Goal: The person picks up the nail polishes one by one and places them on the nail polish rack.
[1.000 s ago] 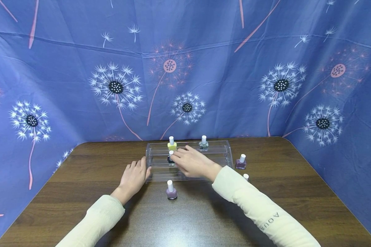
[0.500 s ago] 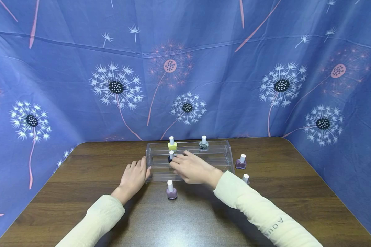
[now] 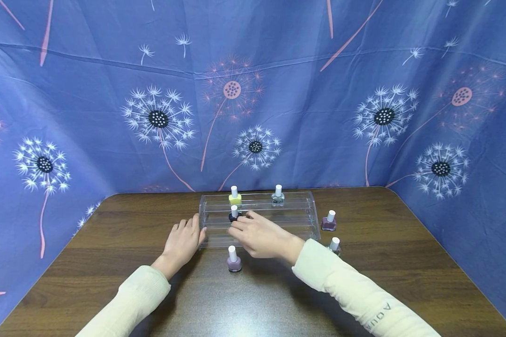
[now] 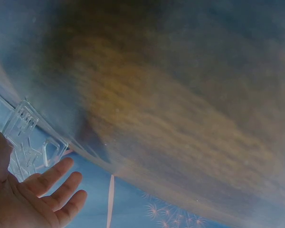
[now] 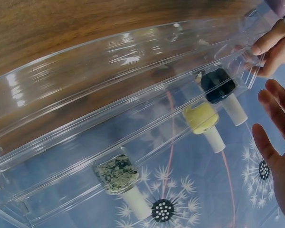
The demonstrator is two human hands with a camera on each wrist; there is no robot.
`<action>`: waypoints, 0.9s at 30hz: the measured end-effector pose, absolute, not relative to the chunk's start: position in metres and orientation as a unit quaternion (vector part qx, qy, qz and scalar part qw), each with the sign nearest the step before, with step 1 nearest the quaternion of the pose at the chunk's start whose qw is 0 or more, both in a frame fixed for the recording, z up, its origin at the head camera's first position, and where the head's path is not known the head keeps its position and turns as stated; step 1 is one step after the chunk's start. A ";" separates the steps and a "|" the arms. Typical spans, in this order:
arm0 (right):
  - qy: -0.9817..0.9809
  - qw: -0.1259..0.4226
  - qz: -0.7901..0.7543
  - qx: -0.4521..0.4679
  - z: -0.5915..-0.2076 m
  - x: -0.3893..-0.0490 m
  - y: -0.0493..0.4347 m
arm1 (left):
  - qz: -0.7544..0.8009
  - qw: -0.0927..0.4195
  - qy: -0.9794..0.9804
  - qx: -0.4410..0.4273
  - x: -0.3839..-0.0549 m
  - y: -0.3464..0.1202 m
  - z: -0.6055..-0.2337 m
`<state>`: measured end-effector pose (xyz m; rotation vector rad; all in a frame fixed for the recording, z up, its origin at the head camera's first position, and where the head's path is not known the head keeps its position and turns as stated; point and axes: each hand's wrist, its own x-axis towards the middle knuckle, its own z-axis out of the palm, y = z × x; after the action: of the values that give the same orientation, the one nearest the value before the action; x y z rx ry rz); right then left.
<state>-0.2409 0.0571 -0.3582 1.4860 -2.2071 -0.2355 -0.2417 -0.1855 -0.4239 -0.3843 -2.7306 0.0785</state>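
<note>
A clear acrylic stepped rack (image 3: 274, 217) stands on the wooden table. Its left end is held between the thumb and fingers of my left hand (image 3: 183, 243), whose other fingers extend outside it in the left wrist view. My right hand (image 3: 261, 236) hovers over the rack's lower front with bent, loose fingers and nothing visible in them. Just behind those fingertips a dark nail polish bottle (image 3: 234, 214) sits on a middle step. The top step carries a yellow bottle (image 3: 234, 196) and a glittery one (image 3: 278, 196). A mauve bottle (image 3: 234, 260) stands before the rack.
Right of the rack stands a dark purple bottle (image 3: 329, 221). Nearer, another white-capped bottle (image 3: 335, 245) is partly hidden by the right sleeve. A blue dandelion-print cloth (image 3: 303, 107) hangs behind the table.
My right hand has let go of the dark bottle and drawn back toward the front of the rack. The dark bottle stays on its step. My left hand keeps its place.
</note>
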 end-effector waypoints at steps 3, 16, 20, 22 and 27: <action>-0.803 0.233 -0.088 0.541 -0.358 -0.239 0.056 | 0.028 0.192 -0.972 -0.136 -0.242 -0.185 -0.424; -0.789 0.238 -0.084 0.560 -0.357 -0.228 0.054 | 0.024 0.185 -0.973 -0.135 -0.241 -0.185 -0.424; -0.783 0.242 -0.086 0.567 -0.359 -0.226 0.053 | 0.027 0.179 -0.974 -0.134 -0.240 -0.185 -0.423; -0.780 0.243 -0.087 0.570 -0.360 -0.225 0.052 | 0.028 0.179 -0.974 -0.133 -0.240 -0.185 -0.423; -0.782 0.233 -0.091 0.571 -0.363 -0.223 0.052 | 0.026 0.182 -0.974 -0.132 -0.240 -0.184 -0.423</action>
<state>-0.2228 0.0517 -0.3630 1.5684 -2.1474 -0.2490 -0.2400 -0.1844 -0.4229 -0.3725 -2.7493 0.0737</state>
